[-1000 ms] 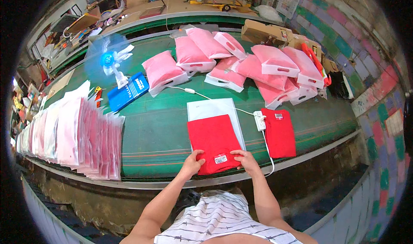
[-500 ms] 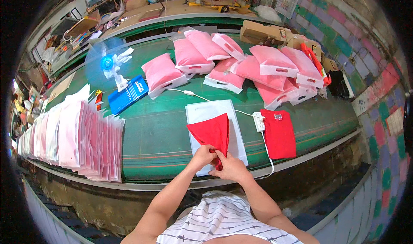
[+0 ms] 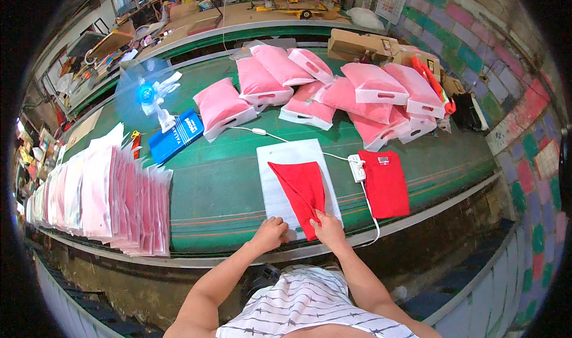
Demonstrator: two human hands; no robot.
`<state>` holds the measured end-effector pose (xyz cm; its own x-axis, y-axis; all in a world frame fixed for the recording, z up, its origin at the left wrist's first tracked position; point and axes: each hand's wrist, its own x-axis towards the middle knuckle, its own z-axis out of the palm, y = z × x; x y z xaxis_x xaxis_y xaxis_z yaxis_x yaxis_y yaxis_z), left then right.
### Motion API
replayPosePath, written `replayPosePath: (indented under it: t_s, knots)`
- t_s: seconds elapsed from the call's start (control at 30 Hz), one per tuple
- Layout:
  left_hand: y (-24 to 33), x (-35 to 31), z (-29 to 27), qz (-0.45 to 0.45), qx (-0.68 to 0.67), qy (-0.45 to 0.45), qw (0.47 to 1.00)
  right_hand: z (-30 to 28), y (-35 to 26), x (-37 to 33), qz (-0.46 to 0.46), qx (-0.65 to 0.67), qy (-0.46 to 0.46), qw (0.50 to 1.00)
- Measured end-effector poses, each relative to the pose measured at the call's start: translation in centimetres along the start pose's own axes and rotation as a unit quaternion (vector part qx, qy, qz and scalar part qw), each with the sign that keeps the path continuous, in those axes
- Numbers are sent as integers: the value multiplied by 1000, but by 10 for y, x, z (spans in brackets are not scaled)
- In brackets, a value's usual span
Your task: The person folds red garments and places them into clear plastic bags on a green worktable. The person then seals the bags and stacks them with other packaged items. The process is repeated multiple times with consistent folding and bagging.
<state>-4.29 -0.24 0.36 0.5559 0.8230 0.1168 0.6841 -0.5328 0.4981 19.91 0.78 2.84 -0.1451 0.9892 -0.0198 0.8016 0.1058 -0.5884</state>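
A piece of red cloth [image 3: 301, 186], folded into a long tapering shape, lies on a flat white sheet [image 3: 273, 159] that may be a bag. My right hand [image 3: 330, 231] pinches the cloth's narrow lower right part between thumb and fingers. To the left of the cloth, my left hand [image 3: 270, 235] rests by the sheet's lower left edge with its fingers curled in. What those fingers hold, if anything, is hidden. A folded red shirt [image 3: 386, 186] lies to the right, next to a white power strip [image 3: 357, 168].
Filled pink bags with white handle strips [image 3: 342, 97] are heaped at the back. A row of upright packets [image 3: 110, 201] stands at the left. Near it are a blue box [image 3: 177, 138], a small blue fan [image 3: 146, 94] and yellow-handled scissors [image 3: 136, 136]. A white cable [image 3: 372, 210] runs over the front edge.
My left hand has let go of the red cloth and moved left and down. Still gripping it, my right hand has shifted right, and the cloth now hangs longer and narrower toward it.
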Motion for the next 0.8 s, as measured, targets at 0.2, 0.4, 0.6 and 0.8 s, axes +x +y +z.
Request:
replayPosePath:
  t_s: [0.2, 0.4, 0.6, 0.8]
  knots:
    - [-24, 9, 25, -34, 32, -39, 998, -3, 2, -4, -19, 22, 45, 999]
    - [-12, 17, -11, 32, 52, -104, 993, -75, 2, -26, -115, 72, 62, 989]
    - [-8, 25, -27, 62, 48, -83, 993, -182, 3, -61, -160, 67, -165, 971]
    - [3, 37, -42, -22, 60, -135, 989, -189, 9, -84, -146, 111, -236, 954]
